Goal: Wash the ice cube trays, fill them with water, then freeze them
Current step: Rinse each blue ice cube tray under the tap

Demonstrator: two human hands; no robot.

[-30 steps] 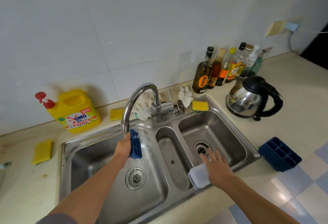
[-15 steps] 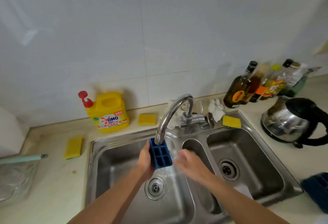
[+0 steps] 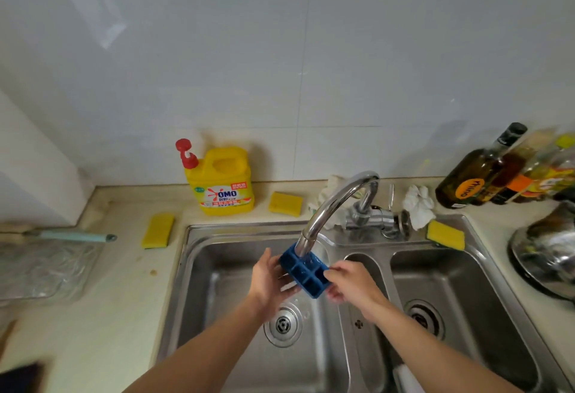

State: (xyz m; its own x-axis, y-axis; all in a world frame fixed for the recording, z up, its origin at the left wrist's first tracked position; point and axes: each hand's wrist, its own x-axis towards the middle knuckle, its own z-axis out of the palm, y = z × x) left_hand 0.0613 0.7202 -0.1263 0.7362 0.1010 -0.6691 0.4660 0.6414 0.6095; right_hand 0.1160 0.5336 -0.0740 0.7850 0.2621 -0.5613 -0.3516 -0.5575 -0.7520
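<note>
Washing step: blue plastic ice cube tray (image 3: 306,271) is gripped by left hand (image 3: 267,280) and right hand (image 3: 348,280) under curved steel tap (image 3: 336,203); cells likely to be rubbed next.

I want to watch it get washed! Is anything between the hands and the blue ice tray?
Nothing visible. The left hand and right hand both hold the blue ice tray directly, under the faucet.

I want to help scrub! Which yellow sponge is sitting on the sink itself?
The rightmost sponge, on the sink back rim, right of the faucet. The other two lie on the counter.
</note>
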